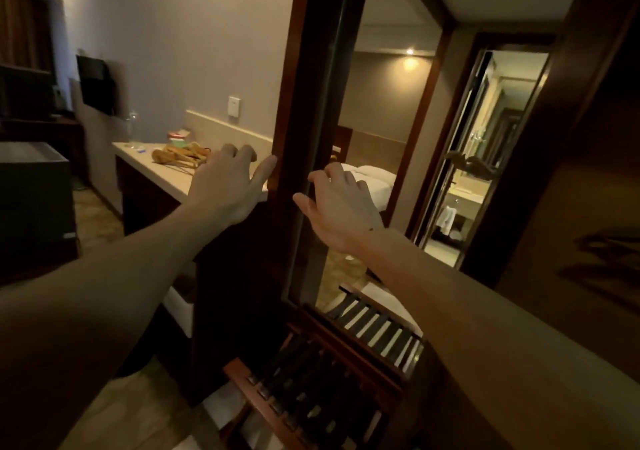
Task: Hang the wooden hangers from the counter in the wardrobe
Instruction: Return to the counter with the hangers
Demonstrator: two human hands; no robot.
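Two bare forearms reach forward from the lower corners. At left, wooden hangers lie piled on a pale counter. The left hand is spread and empty in front of them, its thumb against a mirrored door's dark frame. The right hand, fingers loosely bent and empty, has its fingertips at the frame's inner edge.

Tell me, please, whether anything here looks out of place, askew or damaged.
The wooden hangers lie in a jumbled heap on the counter, left of the mirrored wardrobe door, instead of on a rail. Nothing appears spilled or broken, though the picture is dim and blurred.
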